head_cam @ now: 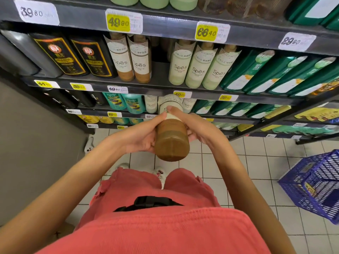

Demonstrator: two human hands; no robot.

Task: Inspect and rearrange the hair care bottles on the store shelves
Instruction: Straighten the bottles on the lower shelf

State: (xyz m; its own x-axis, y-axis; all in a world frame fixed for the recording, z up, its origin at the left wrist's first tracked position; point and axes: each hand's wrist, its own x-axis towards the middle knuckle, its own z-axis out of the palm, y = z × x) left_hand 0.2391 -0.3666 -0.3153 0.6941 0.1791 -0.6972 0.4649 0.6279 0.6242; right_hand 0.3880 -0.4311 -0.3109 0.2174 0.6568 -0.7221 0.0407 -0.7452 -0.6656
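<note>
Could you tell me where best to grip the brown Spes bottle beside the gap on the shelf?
Take the brown Spes bottle round its lower body from the front, fingers going into the gap on its right. Its left side is blocked by the other brown bottle, and the shelf above crowds its top.

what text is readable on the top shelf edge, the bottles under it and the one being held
"39 80": left white paper tag
"49 90": left yellow paper tag
"66 40": right yellow paper tag
"29 80": right white paper tag
"Spēs": tall brown shelved bottles, pale green shelved bottles
Unreadable: held brown plastic bottle label, small Chinese print
</note>
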